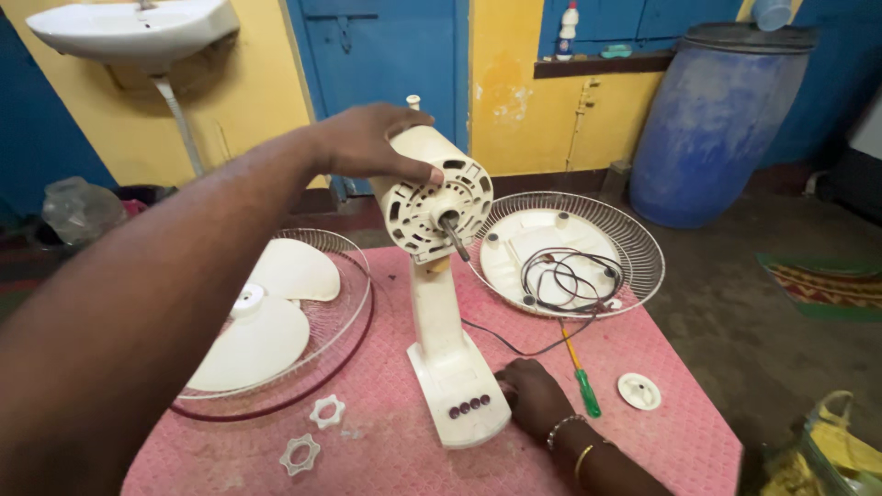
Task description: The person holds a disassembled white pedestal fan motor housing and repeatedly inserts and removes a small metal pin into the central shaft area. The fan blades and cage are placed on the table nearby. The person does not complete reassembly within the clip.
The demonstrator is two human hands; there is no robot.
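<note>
The left hand (372, 140) curls closed over the fan motor housing (430, 191) to keep it upright, while the right hand (533, 395), fingers flat together, pins the fan base (459, 390) just beside it to the pink table (386, 459).

Likely home washroom, sink (138, 28), water barrel (712, 119)

From my remote seat I see soft, even indoor light with faint shadows on the pink surface (386, 450). The left forearm (119, 340) looms large and slightly blurred. Wide-angle bending shows at the edges; corners fall dim.
</note>
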